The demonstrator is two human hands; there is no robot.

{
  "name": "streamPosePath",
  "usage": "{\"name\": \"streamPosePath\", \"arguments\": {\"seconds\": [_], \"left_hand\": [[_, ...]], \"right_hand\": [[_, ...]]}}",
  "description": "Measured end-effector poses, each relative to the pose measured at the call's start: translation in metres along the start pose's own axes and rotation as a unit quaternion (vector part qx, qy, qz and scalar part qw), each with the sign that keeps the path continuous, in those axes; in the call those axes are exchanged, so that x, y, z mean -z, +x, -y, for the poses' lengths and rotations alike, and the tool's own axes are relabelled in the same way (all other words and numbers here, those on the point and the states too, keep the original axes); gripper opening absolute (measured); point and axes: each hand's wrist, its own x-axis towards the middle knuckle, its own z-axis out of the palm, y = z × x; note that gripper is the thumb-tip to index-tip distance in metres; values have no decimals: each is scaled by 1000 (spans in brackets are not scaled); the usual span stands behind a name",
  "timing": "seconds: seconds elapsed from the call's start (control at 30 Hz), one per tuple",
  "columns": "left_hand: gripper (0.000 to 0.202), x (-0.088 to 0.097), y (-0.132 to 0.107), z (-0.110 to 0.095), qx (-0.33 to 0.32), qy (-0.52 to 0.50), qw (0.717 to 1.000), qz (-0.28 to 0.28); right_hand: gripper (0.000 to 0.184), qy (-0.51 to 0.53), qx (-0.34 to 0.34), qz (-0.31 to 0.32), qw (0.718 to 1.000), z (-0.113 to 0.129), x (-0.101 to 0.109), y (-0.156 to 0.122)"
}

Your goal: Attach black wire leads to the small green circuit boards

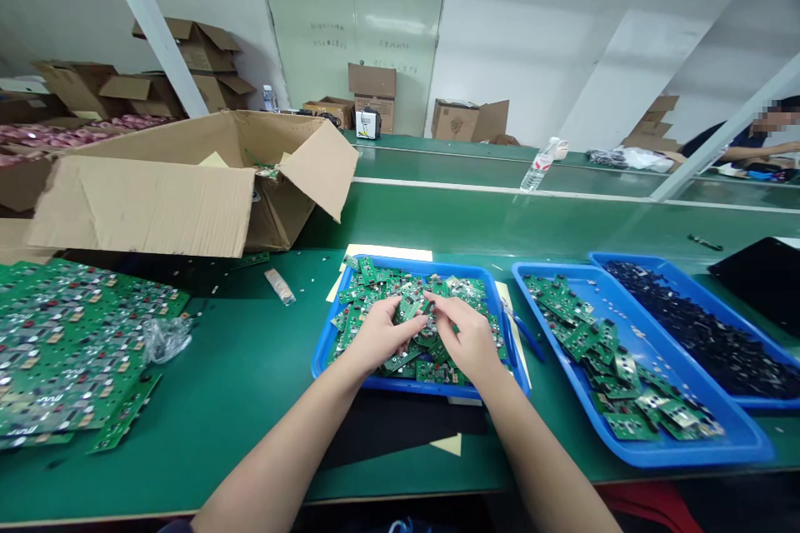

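Leftward, green benchtop (pixel 237 400) meets the blue tray (pixel 409 386) edge; over its piled boards (pixel 437 371) mid-frame, the left hand (pixel 377 335) grips a circuit board (pixel 407 309), the right hand (pixel 467 335) a black part (pixel 428 307).

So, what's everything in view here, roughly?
Workbench: one, green, foreground.
Trays: three, blue, centre and right.
Small circuit boards: many, green, mainly in two trays.
Parts: many, black, in the far-right tray.
Large circuit panels: several, green, left.
Pliers: one, blue-handled, right of centre tray.
Cartons: several, brown, left and back.
Bottles: two, clear, behind.
Other person: one, dark clothing, far right.
Left hand: one, holding a board above centre tray.
Right hand: one, same place, touching a small dark piece.
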Motion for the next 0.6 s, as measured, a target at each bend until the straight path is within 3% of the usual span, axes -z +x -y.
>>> {"name": "streamPosePath", "arguments": {"seconds": [0.13,0.2,0.27,0.4,0.6], "left_hand": [[27,1,0,0,18,-41,999,11],[28,0,0,0,23,-56,998,18],[28,-1,0,0,29,-64,997,15],[31,-4,0,1,42,-53,998,-3],[29,-8,-2,-1,49,-39,998,19]], "right_hand": [[46,14,-79,-23,997,1,-6,-2],[45,84,-124,-41,988,2,-7,-2],[32,173,-152,-46,972,4,-6,-1],[17,292,-170,-50,940,10,-4,0],[11,305,-185,-72,931,10,-5,0]]}}
